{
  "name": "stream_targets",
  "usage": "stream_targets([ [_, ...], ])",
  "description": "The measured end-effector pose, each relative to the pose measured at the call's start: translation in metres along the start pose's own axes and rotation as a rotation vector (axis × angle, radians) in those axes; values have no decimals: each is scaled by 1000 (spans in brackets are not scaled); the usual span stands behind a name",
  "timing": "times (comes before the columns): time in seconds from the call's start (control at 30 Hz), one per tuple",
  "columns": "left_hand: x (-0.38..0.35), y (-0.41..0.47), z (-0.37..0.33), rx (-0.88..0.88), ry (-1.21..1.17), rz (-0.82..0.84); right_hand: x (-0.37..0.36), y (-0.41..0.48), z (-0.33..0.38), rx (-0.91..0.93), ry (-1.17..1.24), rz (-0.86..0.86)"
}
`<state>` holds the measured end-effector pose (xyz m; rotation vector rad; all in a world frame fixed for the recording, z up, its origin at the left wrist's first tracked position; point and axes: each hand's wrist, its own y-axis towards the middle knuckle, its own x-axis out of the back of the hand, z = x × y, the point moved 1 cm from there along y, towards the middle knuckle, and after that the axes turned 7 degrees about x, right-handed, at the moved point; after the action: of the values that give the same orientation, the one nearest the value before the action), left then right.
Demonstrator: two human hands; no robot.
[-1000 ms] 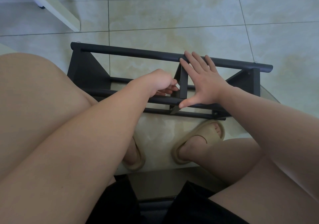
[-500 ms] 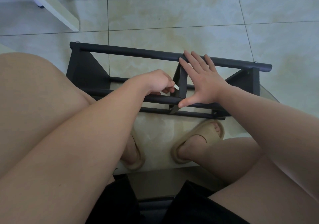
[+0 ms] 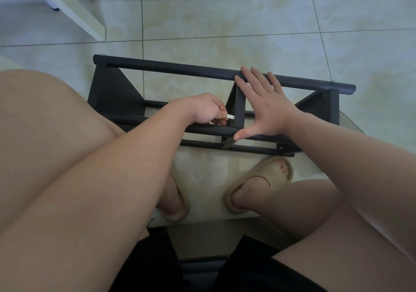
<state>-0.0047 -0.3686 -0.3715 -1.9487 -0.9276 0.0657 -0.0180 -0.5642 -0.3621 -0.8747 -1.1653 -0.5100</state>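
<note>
**Position.** The black metal rack (image 3: 108, 89) is being kept on the tiled floor (image 3: 281, 17), directly ahead of the seated person's sandals (image 3: 258, 183). No shift of the frame is being recorded against the earlier pictures.

**Right hand.** The right hand (image 3: 267, 111) is being held flat and spread, as it was a second ago. The fingertips are being laid on the top rail (image 3: 171, 69) and the thumb is being pressed to the front rail (image 3: 213, 131). Nothing is being gripped, so the hand is judged to be serving as a brace.

**Left hand.** The left hand (image 3: 206, 109) is being kept curled just beside the centre upright (image 3: 239, 107), well apart from the right hand. One change is being noted. A small silver key (image 3: 230, 117), not visible in the earlier pictures, is now being shown pinched between the fingers. Its free end is being pointed at the near face of the upright. Whether the tip is seated in a fastener cannot be told, as the joint is being hidden by the upright's edge.

**Assessment.** A fastening at the centre upright is judged to be under way, with the key being turned or re-set between strokes. The end joints appear already assembled. Slipping of the short key is being considered the main risk.
</note>
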Motion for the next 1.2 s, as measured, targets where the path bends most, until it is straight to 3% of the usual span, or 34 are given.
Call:
stream_targets([
  [0.83,-1,-9,-9,-8,323,19,0,0,-2,12,19,16],
  [0.9,0,-12,-16,-3,465,-18,6,2,-3,5,30,69],
  [1.03,23,-23,-38,102,774,-124,33,10,-10,-99,302,99],
  [1.2,68,-18,-61,-39,674,-412,49,19,-25,-229,441,3],
])
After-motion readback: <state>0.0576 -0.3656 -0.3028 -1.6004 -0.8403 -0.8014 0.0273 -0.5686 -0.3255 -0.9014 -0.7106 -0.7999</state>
